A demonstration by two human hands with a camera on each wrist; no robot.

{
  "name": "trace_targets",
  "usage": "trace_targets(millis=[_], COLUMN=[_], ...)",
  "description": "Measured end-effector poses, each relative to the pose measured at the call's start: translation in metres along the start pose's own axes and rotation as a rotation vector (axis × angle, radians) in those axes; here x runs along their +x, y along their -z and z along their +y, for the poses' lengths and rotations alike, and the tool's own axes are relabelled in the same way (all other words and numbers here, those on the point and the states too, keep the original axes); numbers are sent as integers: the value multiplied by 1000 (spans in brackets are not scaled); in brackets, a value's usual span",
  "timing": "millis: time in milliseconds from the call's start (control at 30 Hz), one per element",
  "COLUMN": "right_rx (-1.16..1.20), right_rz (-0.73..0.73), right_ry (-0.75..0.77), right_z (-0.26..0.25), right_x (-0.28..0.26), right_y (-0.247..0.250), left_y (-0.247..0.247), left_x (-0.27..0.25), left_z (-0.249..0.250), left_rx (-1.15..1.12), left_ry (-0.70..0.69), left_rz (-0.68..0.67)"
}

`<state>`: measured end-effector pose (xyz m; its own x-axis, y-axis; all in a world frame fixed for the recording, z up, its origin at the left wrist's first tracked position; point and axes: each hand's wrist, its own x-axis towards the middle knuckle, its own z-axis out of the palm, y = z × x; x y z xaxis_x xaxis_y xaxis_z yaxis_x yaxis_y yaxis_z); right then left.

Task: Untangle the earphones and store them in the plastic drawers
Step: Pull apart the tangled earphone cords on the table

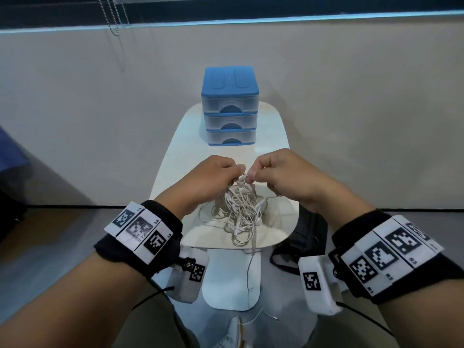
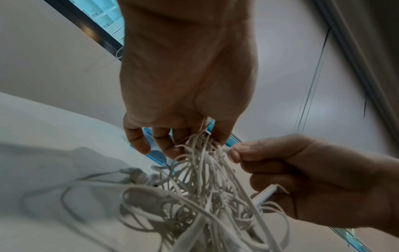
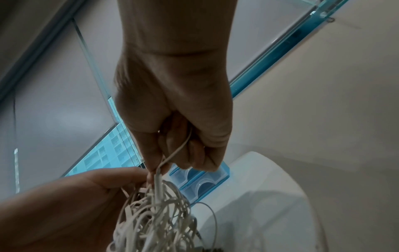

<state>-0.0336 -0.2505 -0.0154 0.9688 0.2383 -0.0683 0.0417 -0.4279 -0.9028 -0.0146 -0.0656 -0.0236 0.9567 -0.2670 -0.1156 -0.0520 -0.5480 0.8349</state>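
A tangled bundle of white earphones (image 1: 239, 209) hangs above the near end of the small white table (image 1: 273, 126). My left hand (image 1: 216, 172) pinches the top of the bundle (image 2: 200, 170) between thumb and fingers. Close beside it, my right hand (image 1: 273, 172) pinches one cable (image 3: 172, 153) at the same knot, with a strand running through its curled fingers. Loose loops trail onto the table, and one wire hangs off the front edge toward the floor. The blue-topped plastic drawers (image 1: 229, 109), three stacked and all closed, stand at the table's far end.
A pale wall runs close behind the table, with a window ledge above and a blind chain (image 1: 114, 16) at upper left. A black bag (image 1: 301, 237) lies on the floor right of the table base. Something dark blue sits at the far left.
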Motion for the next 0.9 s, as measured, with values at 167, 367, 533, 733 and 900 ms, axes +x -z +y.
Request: trace_targets(millis=[167, 367, 533, 733, 900], right_rx=[111, 208, 69, -124, -152], right_rz=[-34, 12, 43, 23, 114], right_ry=[-34, -146, -155, 25, 4], right_z=[9, 13, 6, 1, 6], right_x=[-2, -2, -2, -1, 3], right_y=[-3, -11, -16, -12, -11], left_y=[7, 7, 5, 5, 11], left_x=[-3, -5, -4, -5, -8], left_z=[-6, -4, -4, -2, 0], left_rx=[-87, -86, -95, -82, -103], left_ry=[33, 54, 21, 2, -16], left_rz=[-18, 14, 76, 59, -12])
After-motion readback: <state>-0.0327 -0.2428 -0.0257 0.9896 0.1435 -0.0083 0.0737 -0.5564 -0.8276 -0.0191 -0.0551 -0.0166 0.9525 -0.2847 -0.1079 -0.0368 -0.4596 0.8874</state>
